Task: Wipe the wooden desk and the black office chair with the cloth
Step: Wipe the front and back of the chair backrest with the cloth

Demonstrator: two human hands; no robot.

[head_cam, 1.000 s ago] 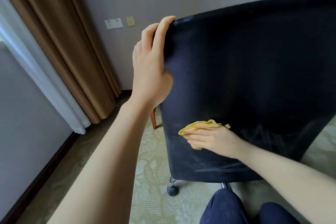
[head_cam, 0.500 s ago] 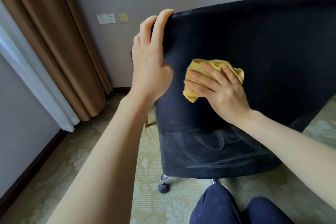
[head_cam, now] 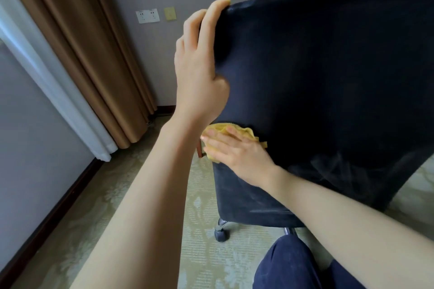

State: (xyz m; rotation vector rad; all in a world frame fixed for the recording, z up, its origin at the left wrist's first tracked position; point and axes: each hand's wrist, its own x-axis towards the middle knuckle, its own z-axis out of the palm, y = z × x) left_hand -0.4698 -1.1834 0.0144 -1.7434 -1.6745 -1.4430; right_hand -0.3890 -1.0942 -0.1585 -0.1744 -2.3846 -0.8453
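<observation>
Chair (head_cam: 328,89) back upright; left hand (head_cam: 199,77) grips its corner, right hand (head_cam: 237,152) flat on cloth (head_cam: 220,128).

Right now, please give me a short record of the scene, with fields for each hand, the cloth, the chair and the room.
left hand: grips the top corner of the black office chair, fingers over its edge
right hand: flat fingers press the yellow cloth against the chair back
cloth: bunched, low on the backrest near its left side
chair: faint pale streaks low on its back; one caster visible
room: brown curtain, wall sockets, patterned carpet
</observation>
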